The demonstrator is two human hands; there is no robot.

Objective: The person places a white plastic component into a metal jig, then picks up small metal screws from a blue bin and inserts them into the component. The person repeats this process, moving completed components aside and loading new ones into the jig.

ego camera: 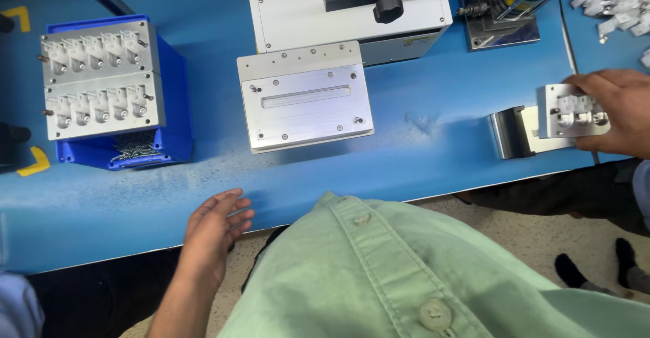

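My left hand point(215, 228) hangs open at the near edge of the blue table point(420, 169), fingers apart, holding nothing. My right hand point(619, 108) reaches to the far right and grips a small metal jig point(565, 111) loaded with white plastic parts, held over a curved metal bracket point(506, 131). A flat aluminium fixture plate point(305, 98) with a long slot lies in the middle of the table, apart from both hands.
Two metal jigs point(100, 84) holding several white parts rest on a blue bin point(172, 101) at the left. A white machine point(352, 10) stands at the back centre, a cylinder stand point(504, 6) to its right. Loose white parts point(613, 0) lie at the far right.
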